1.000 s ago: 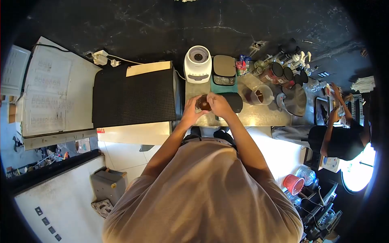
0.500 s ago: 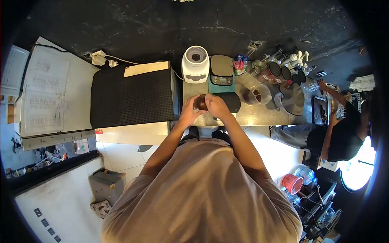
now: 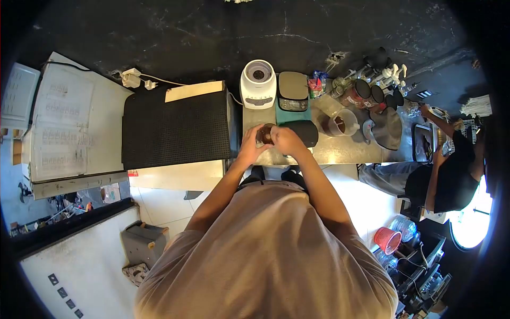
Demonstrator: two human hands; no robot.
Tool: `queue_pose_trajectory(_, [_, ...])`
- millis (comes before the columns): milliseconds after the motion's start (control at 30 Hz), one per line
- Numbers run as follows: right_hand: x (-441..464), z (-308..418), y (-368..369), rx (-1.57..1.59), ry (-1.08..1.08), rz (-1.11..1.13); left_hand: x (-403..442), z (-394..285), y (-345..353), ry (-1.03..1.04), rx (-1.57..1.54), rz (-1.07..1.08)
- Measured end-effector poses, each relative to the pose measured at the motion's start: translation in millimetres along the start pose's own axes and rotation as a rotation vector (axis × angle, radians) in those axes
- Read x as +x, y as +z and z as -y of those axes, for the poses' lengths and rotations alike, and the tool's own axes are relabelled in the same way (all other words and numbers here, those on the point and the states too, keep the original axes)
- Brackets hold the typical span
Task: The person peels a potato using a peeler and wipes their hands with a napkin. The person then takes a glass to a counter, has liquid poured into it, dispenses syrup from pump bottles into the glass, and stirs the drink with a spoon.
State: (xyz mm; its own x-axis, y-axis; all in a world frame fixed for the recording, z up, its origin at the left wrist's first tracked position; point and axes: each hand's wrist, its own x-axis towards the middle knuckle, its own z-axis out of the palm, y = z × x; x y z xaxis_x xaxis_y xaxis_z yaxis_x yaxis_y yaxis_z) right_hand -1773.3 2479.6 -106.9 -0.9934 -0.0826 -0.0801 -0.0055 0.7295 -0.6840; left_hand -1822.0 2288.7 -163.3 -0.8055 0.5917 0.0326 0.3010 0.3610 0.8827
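A small round cup or jar (image 3: 263, 136) with dark brown contents stands at the counter's front, between my two hands. My left hand (image 3: 250, 146) is curled around its left side and grips it. Over its right rim, the fingers of my right hand (image 3: 287, 140) are pressed together; anything in them is too small to tell. Just right of my right hand lies a black mat or pad (image 3: 306, 133). Beyond the hands are a digital scale (image 3: 294, 93) on a teal base and a white appliance with a round top opening (image 3: 258, 85).
On the right of the metal counter (image 3: 340, 155) stand a clear pitcher with brown contents (image 3: 340, 122), a large dark jug (image 3: 386, 130) and several dark-lidded jars (image 3: 357, 93). A black ridged box (image 3: 178, 127) is at left. A co-worker (image 3: 451, 175) works at far right.
The fingers of my right hand have shifted slightly over the cup's rim. My left hand keeps its hold. The whole view has moved slightly.
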Motion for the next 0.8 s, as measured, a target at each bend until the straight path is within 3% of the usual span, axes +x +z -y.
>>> queue_pose_trajectory(33, [1, 1, 2, 0.0, -0.002, -0.002, 2, 0, -1, 0.002, 0.002, -0.001])
queue_pose_trajectory(100, [1, 8, 6, 0.32, 0.006, -0.121, 0, 0, -1, 0.022, 0.015, -0.003])
queue_pose_trajectory(200, [0, 4, 3, 0.095, 0.111, -0.137, 1, 2, -1, 0.023, 0.016, 0.005])
queue_pose_trajectory(333, [4, 1, 7, 0.226, 0.032, -0.046, -2, 0, 1, -0.019, 0.019, 0.008])
queue_pose_trajectory(400, [5, 0, 8, 0.091, 0.06, -0.229, 1, 2, 0, -0.005, -0.024, 0.015])
queue_pose_trajectory(567, [2, -6, 7, 0.303, 0.078, -0.148, 2, 0, 0, -0.016, -0.026, 0.008])
queue_pose_trajectory(667, [-2, -7, 0, 0.396, 0.228, -0.15, 4, -1, -1, -0.031, -0.011, 0.009])
queue_pose_trajectory(733, [0, -10, -9, 0.373, 0.343, 0.05, 4, -2, -2, -0.003, -0.028, -0.006])
queue_pose_trajectory(800, [1, -15, -10, 0.363, 0.269, 0.048, 3, -1, -2, -0.006, -0.025, -0.001])
